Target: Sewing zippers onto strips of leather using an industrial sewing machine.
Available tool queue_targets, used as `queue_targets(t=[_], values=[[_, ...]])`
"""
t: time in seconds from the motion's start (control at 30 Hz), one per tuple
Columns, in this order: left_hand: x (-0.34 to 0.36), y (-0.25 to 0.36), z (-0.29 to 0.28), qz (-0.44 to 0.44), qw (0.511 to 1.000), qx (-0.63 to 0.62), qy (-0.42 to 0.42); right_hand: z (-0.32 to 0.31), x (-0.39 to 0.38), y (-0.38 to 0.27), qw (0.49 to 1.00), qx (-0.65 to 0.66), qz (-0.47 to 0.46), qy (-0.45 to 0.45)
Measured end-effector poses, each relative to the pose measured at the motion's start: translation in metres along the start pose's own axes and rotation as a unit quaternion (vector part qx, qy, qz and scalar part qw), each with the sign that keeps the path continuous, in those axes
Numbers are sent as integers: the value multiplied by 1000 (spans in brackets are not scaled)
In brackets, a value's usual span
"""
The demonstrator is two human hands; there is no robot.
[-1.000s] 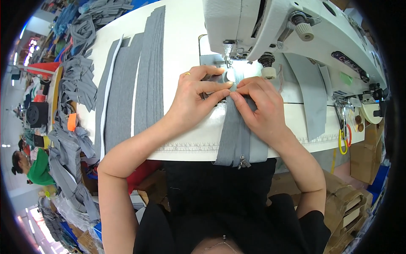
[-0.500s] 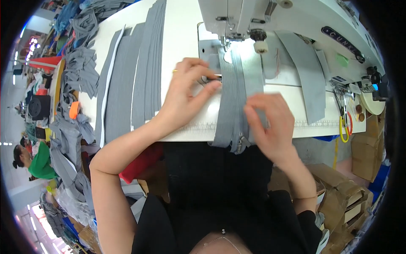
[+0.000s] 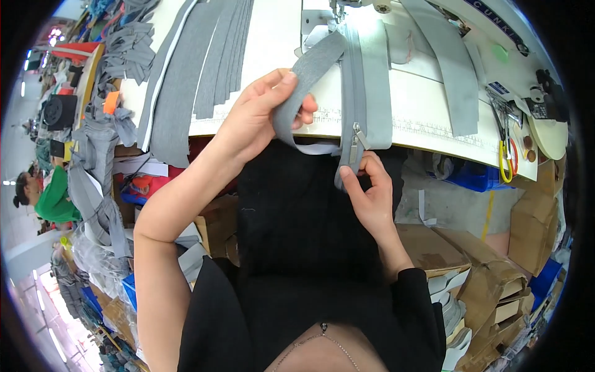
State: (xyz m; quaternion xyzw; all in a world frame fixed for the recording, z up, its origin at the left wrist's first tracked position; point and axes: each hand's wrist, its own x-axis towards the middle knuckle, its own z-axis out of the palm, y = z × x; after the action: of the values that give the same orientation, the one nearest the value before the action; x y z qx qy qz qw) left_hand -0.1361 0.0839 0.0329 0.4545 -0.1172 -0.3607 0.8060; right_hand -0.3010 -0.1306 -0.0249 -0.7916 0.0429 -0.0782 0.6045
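Under the sewing machine's presser foot [image 3: 339, 13] runs a grey zipper [image 3: 353, 93] beside a pale grey band [image 3: 377, 87], toward me over the table edge. My left hand [image 3: 263, 108] grips a curved grey fabric strip [image 3: 319, 54], lifted to the left of the zipper. Lower down, below the metal zipper pull [image 3: 358, 137], my right hand [image 3: 369, 192] has thumb and fingers closed on the zipper's hanging end.
Stacks of grey strips [image 3: 173, 80] lie on the left of the white table [image 3: 421, 118]. Scissors [image 3: 505, 161] and a grey piece [image 3: 458, 105] lie right. Cardboard boxes [image 3: 533, 217] stand below. A person in green [image 3: 56, 201] works at the far left.
My left hand has raised the grey strip and curved it leftward. My right hand has moved down to the zipper's end at the front edge. The view has tilted, putting the machine higher in frame.
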Motion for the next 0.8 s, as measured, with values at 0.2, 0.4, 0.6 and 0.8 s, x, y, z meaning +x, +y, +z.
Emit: queue_targets(t=[0.2,0.4,0.6,0.8], values=[[-41,-34,11,-124,960,-246,-56,2,-17,-10,991,90,94,-29],[-37,-92,-6,-150,975,24,-162,4,-15,7,987,75,141,-17],[-17,-115,10,-4,989,144,27,7,-22,8,984,104,141,-5],[-25,-120,18,-73,994,76,31,-1,-40,12,978,99,182,-27]])
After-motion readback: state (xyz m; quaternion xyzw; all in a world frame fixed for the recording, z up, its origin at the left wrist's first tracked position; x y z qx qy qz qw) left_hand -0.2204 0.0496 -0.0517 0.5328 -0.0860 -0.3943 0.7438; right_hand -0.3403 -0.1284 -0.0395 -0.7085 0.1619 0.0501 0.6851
